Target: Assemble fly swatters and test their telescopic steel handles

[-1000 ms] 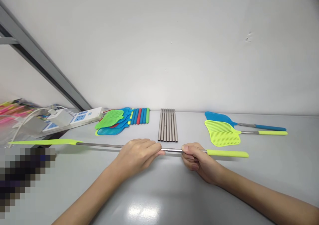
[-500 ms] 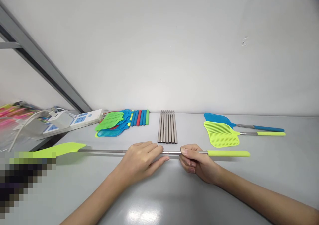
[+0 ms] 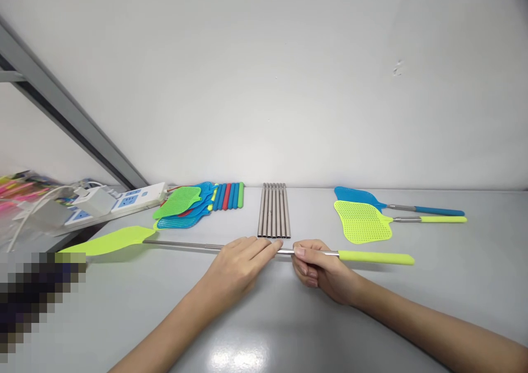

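The yellow swatter (image 3: 285, 251) sticks out past the left hand (image 3: 243, 263) and right hand (image 3: 319, 265), both gripping its rod (image 3: 177, 245). They hide some rod; blurry squares (image 3: 37, 301) cover its head's edge.

I have a pale wall (image 3: 268, 98) across the upper half of my view, a small chipped mark (image 3: 397, 69) showing right of centre. On the left I see a grey metal post (image 3: 70, 109) slanting down towards the grey table (image 3: 462, 268), whose back edge runs along the wall. Light (image 3: 237, 356) glares off its glossy top.
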{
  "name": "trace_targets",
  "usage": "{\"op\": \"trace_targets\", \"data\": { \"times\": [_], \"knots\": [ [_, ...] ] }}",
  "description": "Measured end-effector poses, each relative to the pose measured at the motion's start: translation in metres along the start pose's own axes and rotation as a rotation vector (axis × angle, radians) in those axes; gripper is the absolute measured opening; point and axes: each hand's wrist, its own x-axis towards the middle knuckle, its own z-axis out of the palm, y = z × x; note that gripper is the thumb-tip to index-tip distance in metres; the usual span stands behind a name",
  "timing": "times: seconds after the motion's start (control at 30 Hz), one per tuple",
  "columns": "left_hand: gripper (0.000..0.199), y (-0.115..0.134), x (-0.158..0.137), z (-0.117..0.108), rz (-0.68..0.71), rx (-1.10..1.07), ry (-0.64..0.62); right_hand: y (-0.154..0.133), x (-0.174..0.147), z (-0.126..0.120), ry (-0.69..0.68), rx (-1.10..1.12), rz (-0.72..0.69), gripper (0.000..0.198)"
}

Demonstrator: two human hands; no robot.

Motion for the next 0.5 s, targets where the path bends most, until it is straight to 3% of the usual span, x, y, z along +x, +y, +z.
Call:
{"op": "trace_targets", "data": {
  "times": [0.5],
  "knots": [
    [0.049,0.0026,-0.001,0.0,-0.012,0.018,-0.008,-0.0005,-0.0002,0.0,0.012,0.001,0.006,0.032]
  ]
}}
